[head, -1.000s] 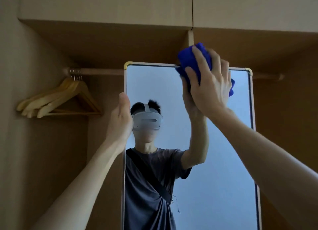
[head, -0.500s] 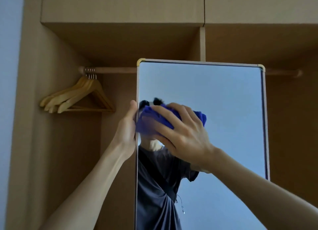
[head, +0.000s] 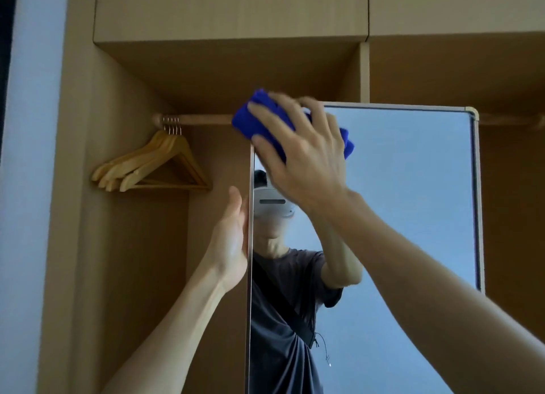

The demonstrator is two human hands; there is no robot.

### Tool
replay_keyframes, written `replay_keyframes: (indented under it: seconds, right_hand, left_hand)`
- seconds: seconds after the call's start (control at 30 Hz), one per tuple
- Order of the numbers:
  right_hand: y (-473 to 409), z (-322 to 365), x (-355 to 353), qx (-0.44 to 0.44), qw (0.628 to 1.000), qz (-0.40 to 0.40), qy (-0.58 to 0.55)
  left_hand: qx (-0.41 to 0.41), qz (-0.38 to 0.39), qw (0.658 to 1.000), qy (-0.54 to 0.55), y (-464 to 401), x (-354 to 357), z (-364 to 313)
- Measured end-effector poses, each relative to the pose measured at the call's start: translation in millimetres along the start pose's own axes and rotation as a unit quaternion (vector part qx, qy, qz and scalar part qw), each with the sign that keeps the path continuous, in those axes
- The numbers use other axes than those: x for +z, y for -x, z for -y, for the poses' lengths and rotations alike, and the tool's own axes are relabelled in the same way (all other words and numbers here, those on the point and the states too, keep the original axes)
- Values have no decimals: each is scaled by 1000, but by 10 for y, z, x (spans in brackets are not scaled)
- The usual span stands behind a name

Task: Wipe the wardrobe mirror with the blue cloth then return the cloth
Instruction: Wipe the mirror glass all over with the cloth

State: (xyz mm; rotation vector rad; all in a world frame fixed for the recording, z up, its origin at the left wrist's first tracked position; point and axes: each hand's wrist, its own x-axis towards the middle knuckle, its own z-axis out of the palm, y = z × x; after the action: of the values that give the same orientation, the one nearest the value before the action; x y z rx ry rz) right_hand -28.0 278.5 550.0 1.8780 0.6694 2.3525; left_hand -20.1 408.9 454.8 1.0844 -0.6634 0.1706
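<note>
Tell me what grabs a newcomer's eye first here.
The blue cloth stands out, pressed by the right hand over the top left corner of the mirror. The left hand rests against the mirror's left edge. Wooden hangers hang from the rail on the left.
</note>
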Motion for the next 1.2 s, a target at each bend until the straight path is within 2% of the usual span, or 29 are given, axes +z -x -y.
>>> replay_keyframes:
  seconds: [0.17, 0.27, 0.33, 0.4, 0.47, 0.53, 0.63, 0.7, 0.83, 0.97, 1.07, 1.2]
  right_hand:
    - [976, 251, -344, -50, 996, 57, -48]
    - [1497, 227, -531, -134, 985, 96, -52]
    - [1633, 141, -588, -196, 973, 107, -51]
    - [1541, 36, -586, -212, 971, 97, -48]
    - [1280, -83, -529, -164, 984, 66, -29]
    - [932, -203, -432, -76, 997, 31, 3]
    - [501, -249, -274, 57, 997, 9, 50]
    - [419, -151, -227, 96, 994, 2, 50]
    - [861, 181, -371, 27, 999, 21, -16]
    - [1782, 522, -607, -59, 992, 89, -71]
    - [2343, 569, -746, -132, 979, 132, -86]
    - [2189, 316, -756, -201, 968, 125, -84]
  left_hand:
    - [9, -10, 999, 47, 54, 17, 27]
    - [-30, 12, 999, 40, 114, 30, 10]
    - [-49, 6, 999, 24, 135, 15, -3]
    - [-55, 7, 998, 19, 166, 5, 31]
    - [-48, -9, 999, 24, 204, -18, 84]
    - [-38, -29, 998, 37, 252, -39, 119]
    - [-38, -23, 999, 26, 313, -31, 176]
    - [-39, -29, 999, 15, 347, -40, 202]
    - [-54, -31, 997, 46, 419, -82, 235]
    - [-77, -15, 994, 76, 468, -95, 210]
    - [-70, -27, 996, 38, 461, -94, 238]
    - [-96, -19, 995, 28, 476, -67, 285]
